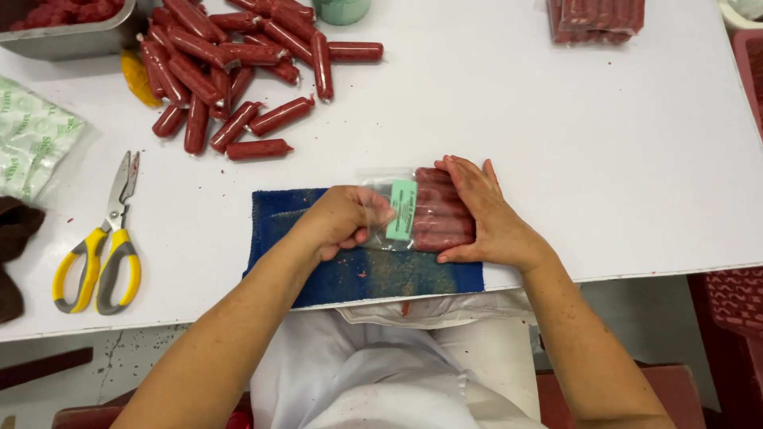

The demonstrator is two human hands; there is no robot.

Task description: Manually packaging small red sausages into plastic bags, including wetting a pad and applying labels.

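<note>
Centre of the frame: a clear plastic pouch (417, 208) lies flat on the white worktop (556, 119), its left part over the right end of a blue towel (358, 274). The pouch holds a row of dark red sausages packed side by side, their lengths running left to right, and a pale green label (402, 209) crosses its open left portion. The left hand (343, 220) is curled closed, pinching the loose film at the pouch mouth. The right hand (483, 213) is open, palm and fingers pressed flat against the right end of the sausages. Upper left: a heap of loose sausages (238, 67) of the same colour, beside a metal tray (67, 36). Left edge: yellow-handled scissors (103, 246). Upper right: a filled, sealed pack (596, 17).
</note>
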